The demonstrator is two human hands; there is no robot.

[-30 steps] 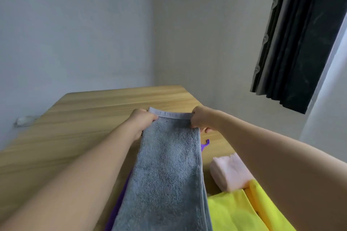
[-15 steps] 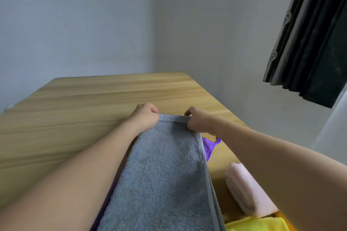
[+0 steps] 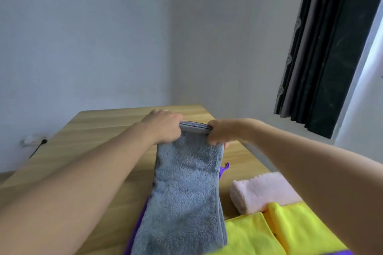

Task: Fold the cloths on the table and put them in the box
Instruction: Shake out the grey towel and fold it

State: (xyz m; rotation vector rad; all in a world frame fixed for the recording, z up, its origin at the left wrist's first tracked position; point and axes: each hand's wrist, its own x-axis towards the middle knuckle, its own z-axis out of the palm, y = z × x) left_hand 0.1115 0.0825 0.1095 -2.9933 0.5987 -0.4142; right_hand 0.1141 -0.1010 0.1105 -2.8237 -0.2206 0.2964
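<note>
A long grey towel (image 3: 186,188) runs down the middle of the wooden table (image 3: 93,138), folded into a narrow strip. My left hand (image 3: 163,126) grips its far left corner and my right hand (image 3: 219,132) grips its far right corner, with the hemmed edge stretched between them. A purple cloth (image 3: 223,168) lies under the grey towel and shows along its edges. To the right lie a folded pink cloth (image 3: 261,192) and yellow cloths (image 3: 269,232). No box is in view.
A grey wall stands behind the table's far edge. Dark curtains (image 3: 323,51) hang at the upper right. A wall socket with a black cable (image 3: 39,144) sits low on the left wall. Bare wood shows left of the towel.
Both hands have lifted the towel's far edge and pulled it a little back toward me. The view has tilted, so the pink and yellow cloths show more fully.
</note>
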